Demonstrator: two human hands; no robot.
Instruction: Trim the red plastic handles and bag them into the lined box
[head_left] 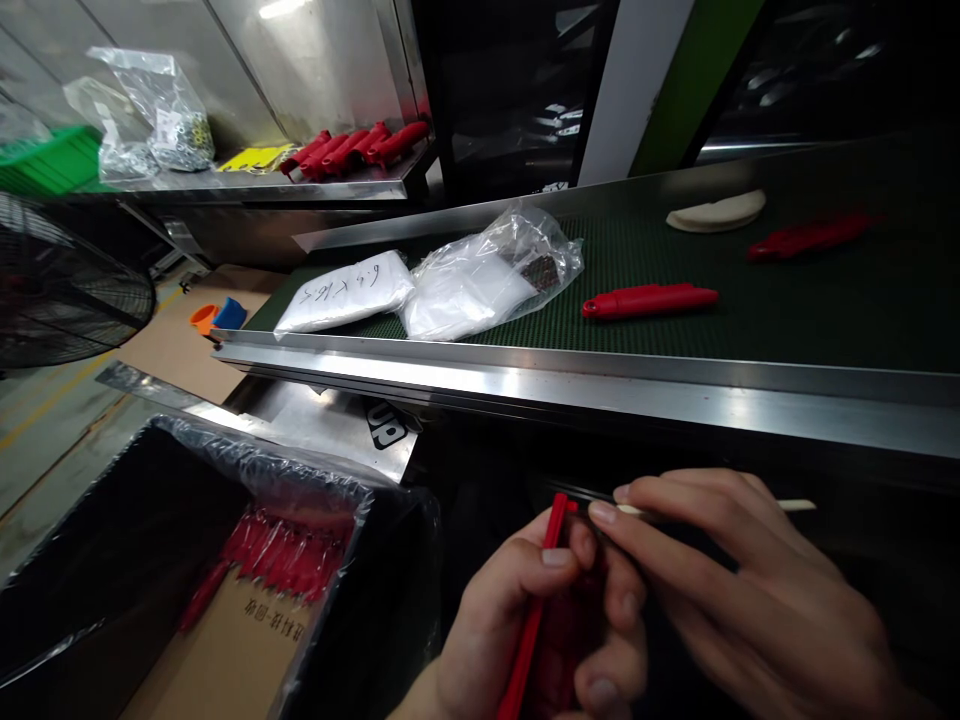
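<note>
Your left hand (510,600) has its grip closed around a red part (521,660), thumb pressed on its narrow edge and fingers curled about its right side. The part lies in that hand, its long axis running from near to far, the far end leaning slightly right. Your right hand (757,580) pinches a thin, pale stick (796,505) between the fingertips, and the stick runs left to right, roughly crosswise to the part. What matters here is the meeting of the two: the stick's left end points at the part's far end, from the right. You have the right fingertips just beside the left ones; whether the stick touches the part cannot be told.

Beyond your hands, on the far side, the metal rail (637,395) edges the green belt (637,250), apart from your fingertips, with a dark gap between. On the belt another red part (651,302) lies roughly along the rail, farther off than your hands. To your left, the black liner (405,590) of a box comes near your left wrist in view, so the room for that elbow looks tighter there.
</note>
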